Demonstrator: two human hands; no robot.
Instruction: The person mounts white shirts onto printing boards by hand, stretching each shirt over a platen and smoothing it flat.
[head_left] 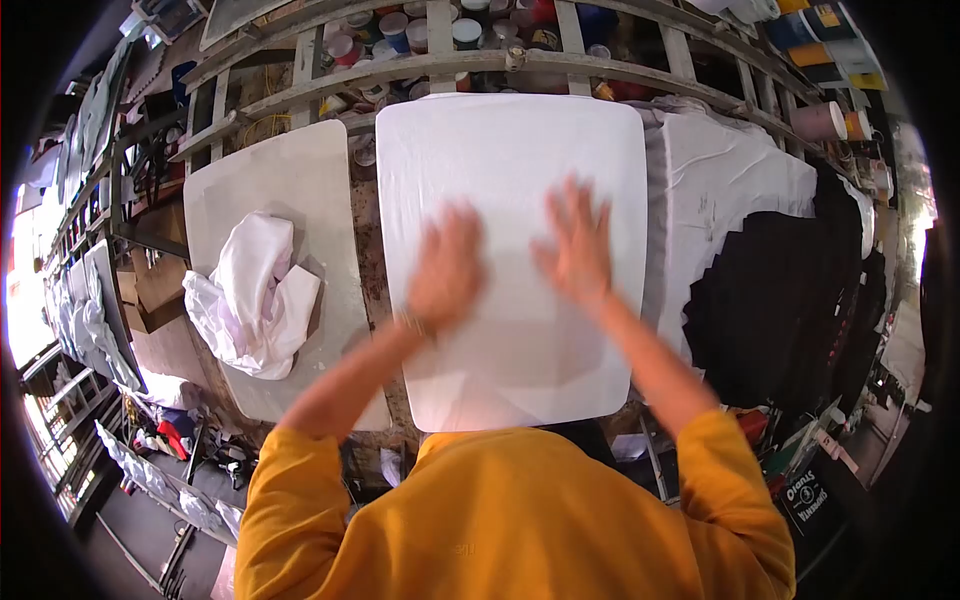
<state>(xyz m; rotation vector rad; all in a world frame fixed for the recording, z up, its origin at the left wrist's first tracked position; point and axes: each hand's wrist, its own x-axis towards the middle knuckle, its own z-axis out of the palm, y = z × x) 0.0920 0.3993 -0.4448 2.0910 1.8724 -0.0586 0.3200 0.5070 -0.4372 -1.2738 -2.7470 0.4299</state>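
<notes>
White cloth (515, 370), probably a shirt, is stretched smooth over a rounded board in front of me. My left hand (447, 268) is on or just above its left half, palm down, blurred by motion, fingers stretched forward. On the right half, my right hand (576, 248) has its fingers spread and holds nothing. Whether the palms press on the cloth, I cannot tell. Left of it, a crumpled white garment (255, 300) lies on a bare grey board (330, 190).
To the right lie a spread white cloth (720, 170) and a stack of black cloth (765, 300). Beyond the boards runs a wooden rail frame (440, 45) with several paint tubs (467, 33) under it. A cardboard box (155, 285) stands far left.
</notes>
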